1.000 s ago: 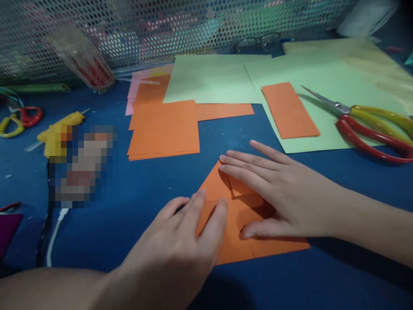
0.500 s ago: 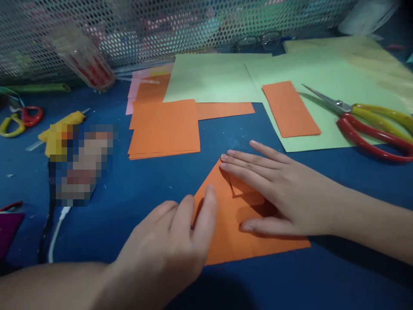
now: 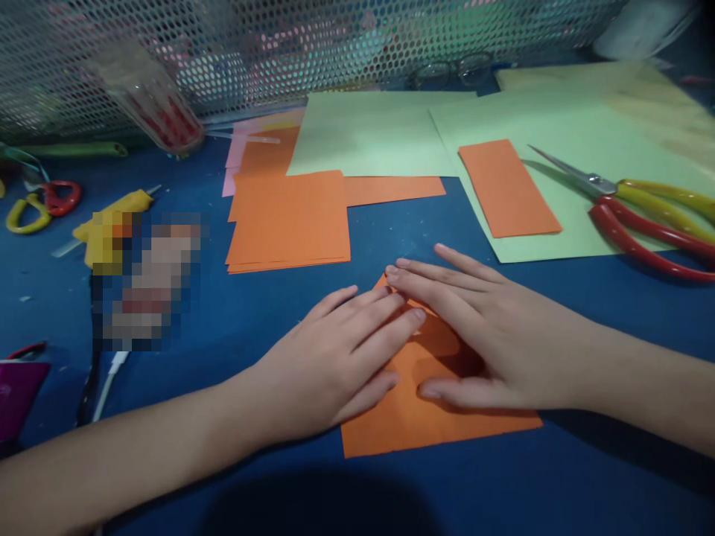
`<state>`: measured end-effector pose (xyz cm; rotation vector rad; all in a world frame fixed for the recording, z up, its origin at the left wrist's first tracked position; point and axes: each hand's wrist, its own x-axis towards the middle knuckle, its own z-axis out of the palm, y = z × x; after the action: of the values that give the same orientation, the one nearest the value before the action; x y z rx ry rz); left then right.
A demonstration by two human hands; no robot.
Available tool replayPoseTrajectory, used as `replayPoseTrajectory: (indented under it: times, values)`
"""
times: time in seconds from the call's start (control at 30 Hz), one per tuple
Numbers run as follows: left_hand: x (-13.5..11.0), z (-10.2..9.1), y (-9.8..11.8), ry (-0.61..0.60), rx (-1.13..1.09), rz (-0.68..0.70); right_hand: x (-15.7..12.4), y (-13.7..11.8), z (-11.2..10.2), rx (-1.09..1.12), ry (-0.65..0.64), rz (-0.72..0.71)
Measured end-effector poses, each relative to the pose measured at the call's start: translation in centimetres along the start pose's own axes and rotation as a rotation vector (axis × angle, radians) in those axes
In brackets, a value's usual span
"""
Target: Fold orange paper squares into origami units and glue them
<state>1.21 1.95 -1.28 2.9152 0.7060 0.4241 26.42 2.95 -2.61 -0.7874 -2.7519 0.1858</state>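
Blue tabletop (image 3: 279,313) bears peaked, folded orange paper (image 3: 421,420) beneath outstretched left hand (image 3: 335,361) and splayed right hand (image 3: 497,339).

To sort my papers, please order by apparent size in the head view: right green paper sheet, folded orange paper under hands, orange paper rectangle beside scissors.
Right green sheet
Folded orange paper, partly covered
Orange rectangle

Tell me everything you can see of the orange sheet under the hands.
The orange sheet, apparently matte paper, lies on the blue tabletop, its far end pointed, its near edge nearly straight. The left hand and right hand rest on it, fingers near the point, hiding much of it. Between them, part of a fold shows.
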Motion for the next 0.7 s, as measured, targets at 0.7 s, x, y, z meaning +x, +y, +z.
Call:
replayPoseTrajectory:
  times: [0.7]
  values:
    - [-0.03, 0.51, -0.76, -0.146, -0.212, -0.041, -0.73, -0.01, 0.08, 0.05, -0.056, 0.011]
